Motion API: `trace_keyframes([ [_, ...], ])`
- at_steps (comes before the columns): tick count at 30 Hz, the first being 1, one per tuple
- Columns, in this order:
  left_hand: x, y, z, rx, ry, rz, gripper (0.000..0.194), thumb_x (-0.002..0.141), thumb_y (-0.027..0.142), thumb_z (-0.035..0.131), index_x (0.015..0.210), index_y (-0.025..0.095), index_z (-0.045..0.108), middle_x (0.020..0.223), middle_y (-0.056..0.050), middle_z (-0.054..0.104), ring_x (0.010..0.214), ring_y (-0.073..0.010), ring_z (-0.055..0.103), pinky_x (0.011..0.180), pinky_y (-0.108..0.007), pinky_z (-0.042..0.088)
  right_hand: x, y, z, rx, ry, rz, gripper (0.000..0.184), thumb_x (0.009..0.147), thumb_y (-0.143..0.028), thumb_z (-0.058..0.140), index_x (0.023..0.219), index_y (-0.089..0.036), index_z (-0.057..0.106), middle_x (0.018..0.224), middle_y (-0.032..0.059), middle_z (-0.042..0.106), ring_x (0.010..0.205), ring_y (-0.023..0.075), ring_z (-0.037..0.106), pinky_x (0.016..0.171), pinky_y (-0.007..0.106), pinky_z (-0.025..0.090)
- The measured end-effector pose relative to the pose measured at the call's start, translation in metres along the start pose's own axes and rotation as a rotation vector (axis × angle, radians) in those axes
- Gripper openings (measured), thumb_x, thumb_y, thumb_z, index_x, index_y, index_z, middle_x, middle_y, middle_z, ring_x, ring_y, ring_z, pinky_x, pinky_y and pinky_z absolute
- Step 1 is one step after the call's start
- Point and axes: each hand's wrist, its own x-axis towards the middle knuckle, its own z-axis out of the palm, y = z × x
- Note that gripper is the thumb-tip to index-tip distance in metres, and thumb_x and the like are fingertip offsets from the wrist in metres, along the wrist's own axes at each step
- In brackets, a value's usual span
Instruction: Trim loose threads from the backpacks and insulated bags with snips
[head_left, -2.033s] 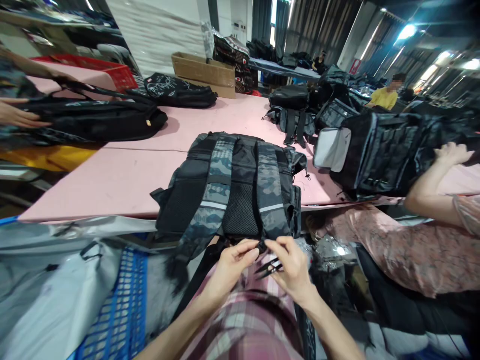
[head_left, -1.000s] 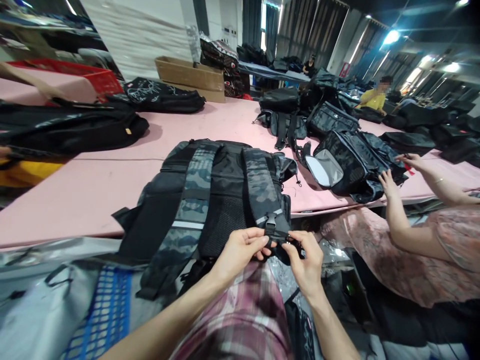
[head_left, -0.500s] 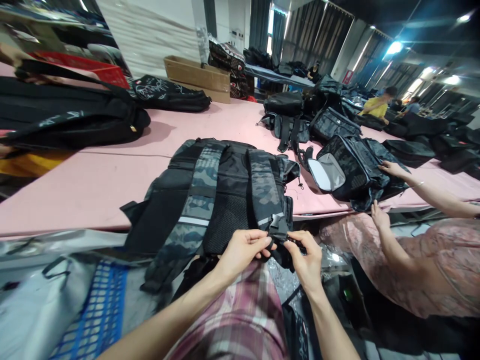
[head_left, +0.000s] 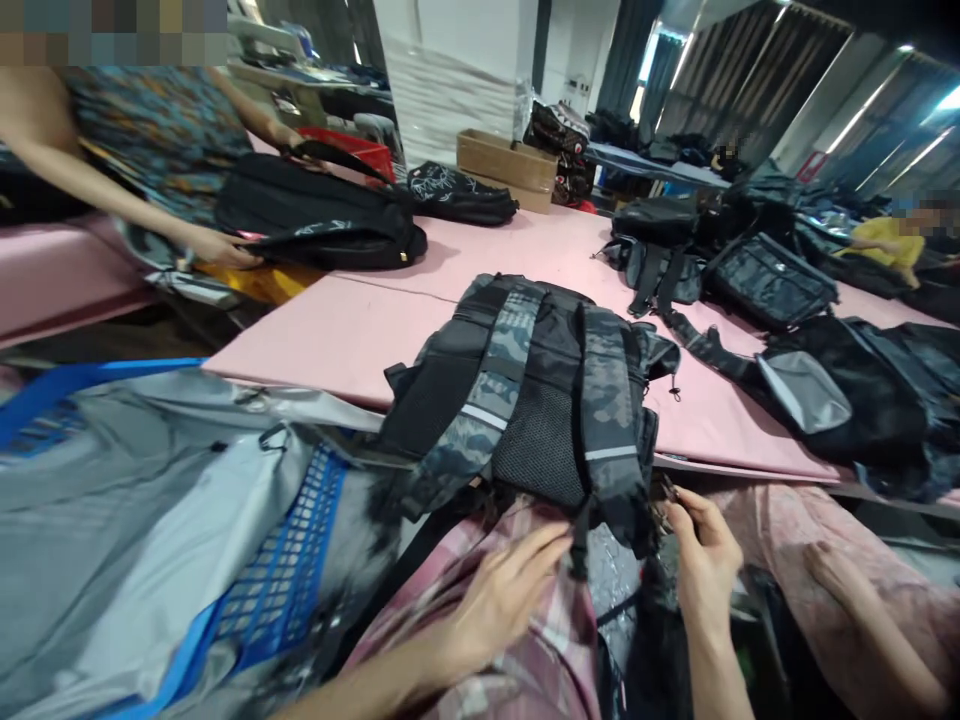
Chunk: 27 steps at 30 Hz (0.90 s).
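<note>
A black and grey camouflage backpack lies on the pink table with its shoulder straps facing up and its near end over the table edge. My left hand is low in front of it, fingers stretched out beside a dangling black strap with a buckle; I cannot tell whether the fingertips touch it. To the right of the pack, my right hand has thumb and fingers pinched together around something small, dark and partly shiny, too blurred to name.
A co-worker's hands hold a black bag at the left. Another camouflage backpack lies at the right, beside a person's arm. A blue basket with grey material stands lower left. Further back is a cardboard box.
The view has swung left. My hands have separated at the right strap's buckle: the left let go and its fingers straightened, the right moved off rightward. The buckle strap now hangs down.
</note>
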Motion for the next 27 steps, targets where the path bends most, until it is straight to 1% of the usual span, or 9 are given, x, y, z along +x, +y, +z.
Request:
trace_keyframes([
  [2,-0.028,-0.016,-0.013,0.085,0.112,-0.177,0.026,0.085,0.019,0.042,0.103,0.02,0.06,0.097,-0.007,0.066,0.09,-0.0166,0.063,0.078,-0.026,0.052,-0.001,0.007,-0.003,-0.006,0.004,0.017,0.032,0.07,-0.039,0.065,0.092,-0.015,0.065,0.09,0.0075,0.065,0.082,0.0201,0.058,0.081,0.038,0.044],
  [4,-0.041,-0.03,-0.026,0.123,0.21,-0.441,0.023,0.085,0.025,0.044,0.1,0.018,0.06,0.096,-0.01,0.064,0.078,-0.0168,0.064,0.071,-0.025,0.052,-0.005,0.005,-0.003,0.003,-0.021,0.022,0.031,0.07,-0.038,0.066,0.091,-0.015,0.065,0.089,0.0081,0.064,0.082,0.0202,0.059,0.082,0.039,0.044],
  [8,-0.027,-0.043,-0.028,0.092,0.196,-0.64,0.037,0.081,0.034,0.051,0.114,0.018,0.052,0.117,-0.014,0.056,0.076,-0.0177,0.064,0.064,-0.025,0.049,-0.025,-0.015,0.012,0.047,-0.117,-0.007,0.024,0.073,-0.032,0.064,0.091,-0.017,0.065,0.089,0.0077,0.064,0.082,0.0196,0.059,0.078,0.035,0.047],
  [11,-0.007,-0.044,-0.021,0.085,0.244,-0.751,0.031,0.077,0.037,0.054,0.1,0.016,0.058,0.089,-0.011,0.064,0.073,-0.02,0.062,0.061,-0.026,0.045,-0.045,-0.032,0.032,0.109,-0.248,-0.055,0.019,0.071,-0.026,0.064,0.089,-0.019,0.065,0.088,0.005,0.063,0.079,0.0172,0.059,0.072,0.029,0.048],
  [14,0.005,-0.039,-0.027,-0.36,0.224,-0.859,0.024,0.077,0.037,0.051,0.083,0.015,0.059,0.054,0.0,0.054,0.052,-0.0144,0.053,0.052,-0.022,0.039,-0.063,-0.042,0.058,0.163,-0.449,-0.028,0.037,0.06,-0.019,0.069,0.097,-0.021,0.064,0.084,0.0007,0.061,0.074,0.014,0.057,0.066,0.023,0.047],
  [16,0.009,-0.033,-0.038,-0.767,0.159,-0.896,0.025,0.074,0.039,0.055,0.08,0.014,0.058,0.048,0.004,0.049,0.043,-0.0097,0.045,0.046,-0.02,0.034,-0.071,-0.045,0.077,0.2,-0.573,0.054,0.046,0.06,-0.018,0.067,0.106,-0.021,0.062,0.071,-0.0032,0.056,0.061,0.0102,0.052,0.058,0.02,0.045],
  [18,0.011,-0.027,-0.051,-1.022,0.146,-0.938,0.029,0.069,0.039,0.062,0.08,0.013,0.058,0.053,0.004,0.052,0.041,-0.0065,0.042,0.043,-0.018,0.031,-0.074,-0.047,0.095,0.244,-0.693,0.14,0.042,0.065,-0.019,0.061,0.107,-0.019,0.062,0.06,-0.0057,0.05,0.053,0.0077,0.046,0.053,0.019,0.041],
  [22,0.012,-0.018,-0.067,-1.154,0.242,-1.031,0.031,0.059,0.035,0.072,0.077,0.011,0.061,0.062,0.001,0.057,0.051,-0.0074,0.049,0.049,-0.018,0.037,-0.075,-0.053,0.119,0.261,-0.912,0.198,0.021,0.065,-0.019,0.058,0.083,-0.017,0.069,0.061,-0.0029,0.055,0.058,0.0088,0.048,0.058,0.02,0.041],
  [27,0.015,-0.011,-0.066,-1.196,0.329,-1.076,0.033,0.058,0.036,0.072,0.078,0.012,0.062,0.057,0.003,0.054,0.048,-0.0078,0.048,0.046,-0.018,0.037,-0.079,-0.058,0.121,0.199,-0.922,0.217,0.016,0.068,-0.024,0.055,0.074,-0.016,0.068,0.064,-0.0013,0.058,0.059,0.0099,0.048,0.059,0.021,0.039],
])
